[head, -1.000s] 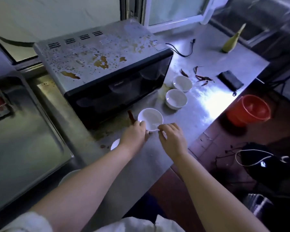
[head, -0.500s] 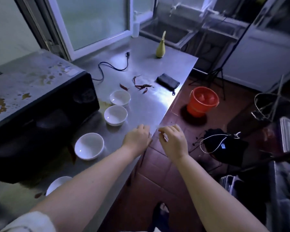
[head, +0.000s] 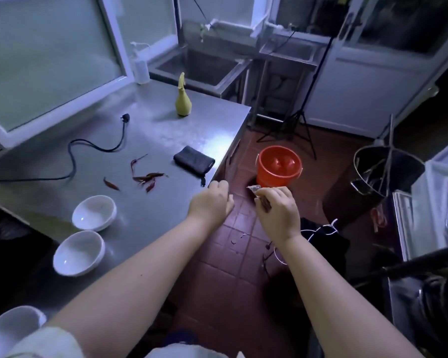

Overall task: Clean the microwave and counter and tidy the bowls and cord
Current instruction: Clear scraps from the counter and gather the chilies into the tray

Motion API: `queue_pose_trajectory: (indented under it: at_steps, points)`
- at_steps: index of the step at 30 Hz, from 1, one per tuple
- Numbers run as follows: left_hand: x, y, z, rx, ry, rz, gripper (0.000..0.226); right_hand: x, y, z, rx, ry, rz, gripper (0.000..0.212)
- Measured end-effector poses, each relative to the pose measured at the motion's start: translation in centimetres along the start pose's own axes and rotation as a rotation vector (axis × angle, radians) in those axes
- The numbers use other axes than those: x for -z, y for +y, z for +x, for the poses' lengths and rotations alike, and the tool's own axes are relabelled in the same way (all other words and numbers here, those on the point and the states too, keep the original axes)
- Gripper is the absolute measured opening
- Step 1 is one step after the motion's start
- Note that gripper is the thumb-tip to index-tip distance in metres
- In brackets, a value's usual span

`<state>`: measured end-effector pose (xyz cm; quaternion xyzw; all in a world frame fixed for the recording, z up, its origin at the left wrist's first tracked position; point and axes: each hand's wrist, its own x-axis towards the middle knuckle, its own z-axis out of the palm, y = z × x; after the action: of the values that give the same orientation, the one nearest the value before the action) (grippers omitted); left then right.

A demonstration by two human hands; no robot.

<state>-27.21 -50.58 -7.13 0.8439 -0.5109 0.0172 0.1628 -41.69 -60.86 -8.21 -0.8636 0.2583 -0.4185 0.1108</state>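
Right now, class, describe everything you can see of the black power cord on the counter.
The power cord is thin, black and rubbery-looking. Its plug lies unplugged at the far end, near the window frame. From there the cable bends left, loops down and runs off the picture's left edge. It lies slack and flat on the steel counter; nothing else touches it.

Both forearms [head: 119, 285] are bare, a whitish sleeve [head: 49, 341] covers the left upper arm, and a whitish garment front [head: 184, 352] shows below
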Motion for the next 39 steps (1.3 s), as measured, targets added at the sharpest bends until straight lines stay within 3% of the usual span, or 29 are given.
queue_pose_trajectory:
  at_steps: [13,25,39]
  points:
    - [-7.7,2.9,24.8,-0.254,-0.085,0.016,0.029,-6.9,15.4,14.0,-0.123,-0.005,-0.125,0.022]
    - [-13.5,9.4,45.0,-0.313,-0.159,0.016,0.027,-9.2,32.0,24.9,-0.324,0.017,-0.149,0.02]
    - [-20.9,16.8,61.6,-0.385,-0.184,0.12,0.026,-11.7,48.2,35.4,-0.493,-0.074,-0.136,0.021]
